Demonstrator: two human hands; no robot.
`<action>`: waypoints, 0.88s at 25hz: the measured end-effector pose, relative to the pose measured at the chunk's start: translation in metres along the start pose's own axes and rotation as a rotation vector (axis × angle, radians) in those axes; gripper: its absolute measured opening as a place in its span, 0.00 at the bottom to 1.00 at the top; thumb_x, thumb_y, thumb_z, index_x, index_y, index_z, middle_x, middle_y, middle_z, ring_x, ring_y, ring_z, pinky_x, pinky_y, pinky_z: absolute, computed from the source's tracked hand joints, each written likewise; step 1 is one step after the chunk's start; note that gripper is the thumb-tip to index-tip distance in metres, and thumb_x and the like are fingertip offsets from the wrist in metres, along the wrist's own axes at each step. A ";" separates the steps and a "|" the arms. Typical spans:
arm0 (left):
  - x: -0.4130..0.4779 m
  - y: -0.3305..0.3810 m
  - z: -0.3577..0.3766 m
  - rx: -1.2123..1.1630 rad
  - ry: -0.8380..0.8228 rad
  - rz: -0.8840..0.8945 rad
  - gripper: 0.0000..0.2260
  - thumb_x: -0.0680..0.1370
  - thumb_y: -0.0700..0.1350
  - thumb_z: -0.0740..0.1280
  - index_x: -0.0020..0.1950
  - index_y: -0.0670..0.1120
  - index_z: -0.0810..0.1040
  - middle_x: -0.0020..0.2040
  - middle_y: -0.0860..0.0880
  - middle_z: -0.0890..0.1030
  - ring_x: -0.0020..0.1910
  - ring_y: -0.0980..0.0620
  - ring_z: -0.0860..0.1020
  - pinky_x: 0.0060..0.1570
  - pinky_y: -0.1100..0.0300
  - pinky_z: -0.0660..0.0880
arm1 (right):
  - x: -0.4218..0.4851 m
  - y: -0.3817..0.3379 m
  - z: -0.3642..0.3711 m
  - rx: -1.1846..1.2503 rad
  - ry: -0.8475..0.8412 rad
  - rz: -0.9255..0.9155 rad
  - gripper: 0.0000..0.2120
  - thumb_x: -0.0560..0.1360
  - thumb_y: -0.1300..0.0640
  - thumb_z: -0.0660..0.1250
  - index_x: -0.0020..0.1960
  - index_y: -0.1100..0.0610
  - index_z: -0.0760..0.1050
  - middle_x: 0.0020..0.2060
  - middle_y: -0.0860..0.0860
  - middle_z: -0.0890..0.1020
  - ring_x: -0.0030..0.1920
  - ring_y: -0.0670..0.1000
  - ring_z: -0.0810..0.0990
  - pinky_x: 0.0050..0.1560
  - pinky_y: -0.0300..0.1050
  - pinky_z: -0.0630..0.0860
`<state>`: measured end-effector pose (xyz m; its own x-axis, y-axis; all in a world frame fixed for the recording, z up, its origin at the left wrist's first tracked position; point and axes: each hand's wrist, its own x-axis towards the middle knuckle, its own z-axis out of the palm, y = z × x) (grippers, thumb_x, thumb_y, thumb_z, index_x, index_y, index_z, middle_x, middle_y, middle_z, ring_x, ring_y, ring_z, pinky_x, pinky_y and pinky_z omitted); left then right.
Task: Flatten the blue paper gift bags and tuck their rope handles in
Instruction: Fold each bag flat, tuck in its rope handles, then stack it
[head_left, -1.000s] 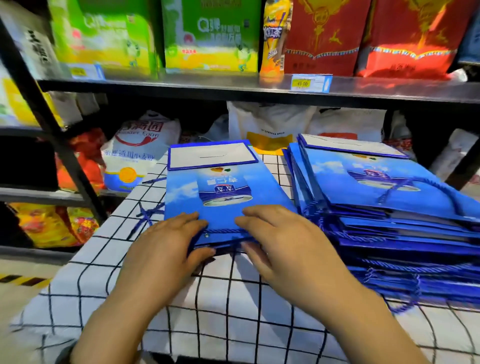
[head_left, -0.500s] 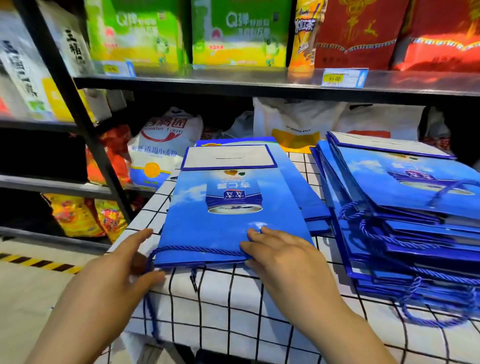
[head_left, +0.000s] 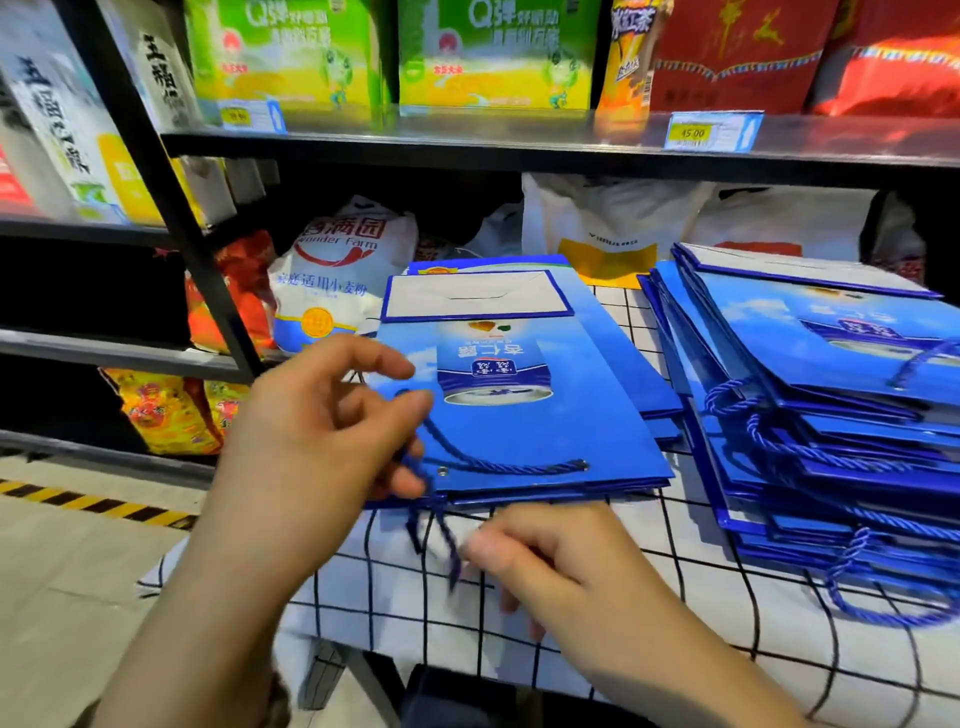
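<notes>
On checked cloth (head_left: 597, 613), two hands (head_left: 311, 441) (head_left: 561, 566) work one flat bag's (head_left: 519, 415) handle (head_left: 498, 465).

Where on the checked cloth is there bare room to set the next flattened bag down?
One bare strip of checked cloth lies along the near edge, in front of the flat bag and the big stack, though the right hand and loose handles hang into it. A narrow gap between bag and stack is too tight. The left hand crowds the bag's left corner.
</notes>
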<state>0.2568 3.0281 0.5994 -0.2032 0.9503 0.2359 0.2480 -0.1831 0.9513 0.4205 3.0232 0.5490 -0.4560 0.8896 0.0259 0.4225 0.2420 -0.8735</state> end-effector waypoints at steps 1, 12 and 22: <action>0.005 0.004 0.006 -0.021 -0.038 0.006 0.07 0.72 0.36 0.68 0.41 0.47 0.75 0.23 0.46 0.76 0.18 0.51 0.74 0.19 0.67 0.68 | 0.001 -0.002 0.002 0.037 -0.086 0.047 0.18 0.64 0.34 0.60 0.41 0.46 0.77 0.30 0.47 0.76 0.31 0.42 0.73 0.34 0.42 0.72; 0.031 0.009 0.005 0.009 -0.059 0.018 0.02 0.74 0.39 0.67 0.45 0.45 0.75 0.23 0.48 0.77 0.20 0.54 0.76 0.21 0.66 0.70 | 0.026 -0.008 -0.012 -0.050 0.182 0.078 0.09 0.65 0.50 0.73 0.44 0.48 0.77 0.26 0.48 0.76 0.26 0.42 0.71 0.32 0.32 0.67; 0.026 -0.020 -0.002 0.212 -0.053 0.122 0.12 0.74 0.49 0.67 0.56 0.58 0.72 0.39 0.53 0.81 0.36 0.56 0.81 0.40 0.59 0.76 | 0.039 -0.018 -0.018 0.173 0.239 0.047 0.12 0.70 0.64 0.69 0.32 0.50 0.79 0.27 0.53 0.80 0.25 0.43 0.76 0.29 0.36 0.75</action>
<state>0.2443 3.0561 0.5869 -0.1115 0.9373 0.3303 0.4622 -0.2453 0.8521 0.4089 3.0605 0.5742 -0.2330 0.9693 0.0792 0.2900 0.1470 -0.9457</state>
